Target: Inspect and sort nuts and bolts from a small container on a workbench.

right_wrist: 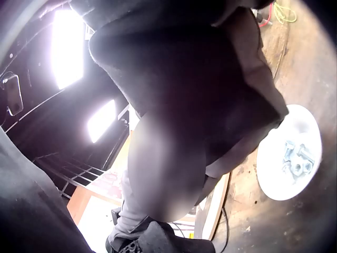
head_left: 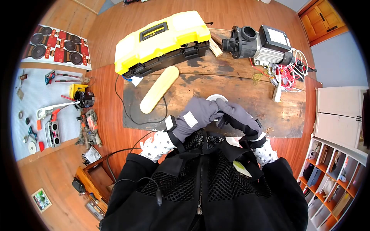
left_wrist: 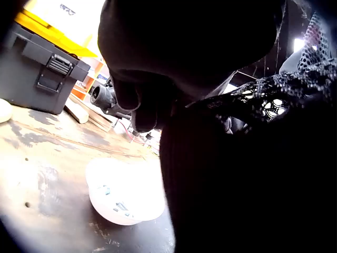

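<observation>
Both hands wear grey gloves and meet at the fingers over the near side of a white bowl. My left hand [head_left: 196,112] comes in from the left, and my right hand [head_left: 239,116] from the right, fingers bent toward each other. Whatever lies between the fingertips is hidden, so I cannot tell what they hold. The white bowl [right_wrist: 271,182] stands on the wooden table just beyond the hands, its front half covered by them in the head view. Metal bolts and nuts [right_wrist: 299,161] lie in it, seen from the right wrist.
A yellow-lidded black toolbox [head_left: 165,40] stands at the table's back left, a pale rounded board [head_left: 160,89] before it. At back right sits a pump with a motor [head_left: 266,48], beside red and white wires [head_left: 287,79]. A black cable [head_left: 120,94] loops over the left edge.
</observation>
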Motion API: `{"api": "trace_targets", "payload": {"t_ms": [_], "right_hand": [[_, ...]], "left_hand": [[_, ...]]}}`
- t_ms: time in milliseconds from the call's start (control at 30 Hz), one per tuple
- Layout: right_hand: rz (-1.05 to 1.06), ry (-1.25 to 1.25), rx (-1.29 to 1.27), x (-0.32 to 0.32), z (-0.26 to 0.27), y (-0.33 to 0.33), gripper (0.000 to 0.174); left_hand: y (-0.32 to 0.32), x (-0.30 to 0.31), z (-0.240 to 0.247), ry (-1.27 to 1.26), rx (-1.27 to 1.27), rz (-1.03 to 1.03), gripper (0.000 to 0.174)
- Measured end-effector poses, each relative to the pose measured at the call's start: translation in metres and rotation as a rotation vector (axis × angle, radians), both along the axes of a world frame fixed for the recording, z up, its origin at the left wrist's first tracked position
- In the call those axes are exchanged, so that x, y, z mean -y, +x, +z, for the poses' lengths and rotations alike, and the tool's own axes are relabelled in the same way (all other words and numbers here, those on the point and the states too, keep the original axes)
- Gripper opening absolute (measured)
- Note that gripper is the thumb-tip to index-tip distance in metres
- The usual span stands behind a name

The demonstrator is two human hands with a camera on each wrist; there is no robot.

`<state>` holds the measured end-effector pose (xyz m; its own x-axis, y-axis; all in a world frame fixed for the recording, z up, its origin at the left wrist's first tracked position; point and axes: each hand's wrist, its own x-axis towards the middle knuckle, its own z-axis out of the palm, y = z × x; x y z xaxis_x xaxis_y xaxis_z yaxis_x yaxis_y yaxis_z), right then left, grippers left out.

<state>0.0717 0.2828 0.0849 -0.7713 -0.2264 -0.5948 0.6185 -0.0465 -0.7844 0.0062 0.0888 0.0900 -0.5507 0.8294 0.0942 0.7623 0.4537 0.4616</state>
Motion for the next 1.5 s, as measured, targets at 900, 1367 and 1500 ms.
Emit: {"api": "trace_targets", "payload": {"t_ms": [900, 1367, 1500], "right_hand": [[-0.077, -0.157, 0.180, -0.004, 0.005, 0.003, 0.057], [0.099, 0.158, -0.134, -0.007, -0.041, 0.017, 0.055], [-0.115, -0.071, -0.021, -0.001, -0.026, 0.014, 0.057]], "left_hand": [[0.003, -0.002, -0.021, -0.026, -0.110, -0.027, 0.015], [-0.002, 0.001, -0.020, -0.078, -0.080, -0.005, 0.016], [0.000, -0.002, -0.018, -0.049, -0.049, 0.019, 0.018]]}}
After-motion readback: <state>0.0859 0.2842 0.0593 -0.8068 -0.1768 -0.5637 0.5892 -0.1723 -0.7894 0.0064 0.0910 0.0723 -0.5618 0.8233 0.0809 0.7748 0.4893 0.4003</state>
